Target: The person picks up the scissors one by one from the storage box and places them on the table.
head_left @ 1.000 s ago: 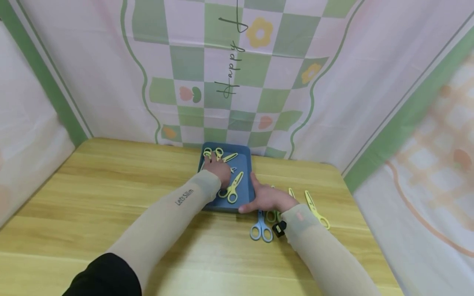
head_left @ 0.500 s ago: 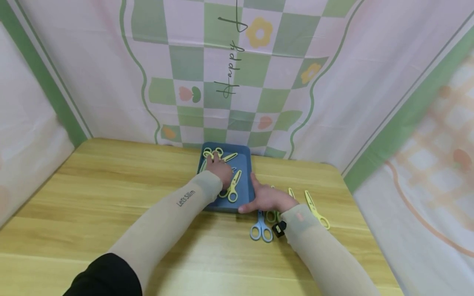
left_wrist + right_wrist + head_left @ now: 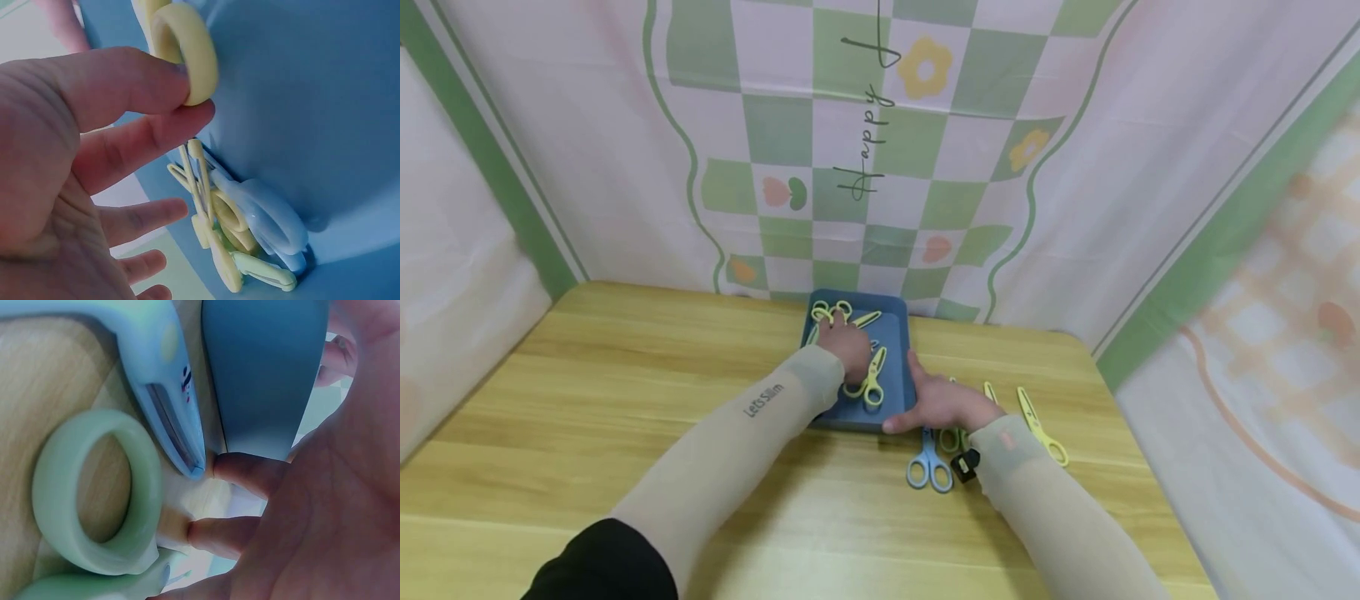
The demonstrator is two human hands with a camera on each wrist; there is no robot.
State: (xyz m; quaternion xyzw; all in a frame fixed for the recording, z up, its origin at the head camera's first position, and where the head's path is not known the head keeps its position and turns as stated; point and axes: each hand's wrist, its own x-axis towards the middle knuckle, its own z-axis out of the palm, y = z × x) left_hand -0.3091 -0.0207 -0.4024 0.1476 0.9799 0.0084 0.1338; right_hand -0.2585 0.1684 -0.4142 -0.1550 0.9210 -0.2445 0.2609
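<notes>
My left hand [image 3: 847, 348] reaches into a blue tray [image 3: 891, 329]. In the left wrist view its thumb and index finger pinch one handle ring of a pair of yellow scissors [image 3: 200, 59]; the other fingers are spread. In the tray's far left part lie several more pairs, including yellow scissors [image 3: 842, 308], blue scissors [image 3: 278, 215] and green scissors [image 3: 265, 272]. Outside the tray's right wall, my right hand [image 3: 946, 402] rests against it with thumb and fingers spread. Beside that hand are blue scissors [image 3: 165, 406] and green scissors [image 3: 53, 487] on the table.
The wooden table [image 3: 647, 383] ends at a patterned cloth [image 3: 850, 133] just behind the tray. To the right of my right hand lie yellow scissors [image 3: 1037, 425], partly beside the sleeve. A small black device [image 3: 966, 464] sits at the right wrist.
The yellow scissors near my left hand have shifted and turned slightly within the tray. My left hand has moved only a little, and the right hand stays against the tray.
</notes>
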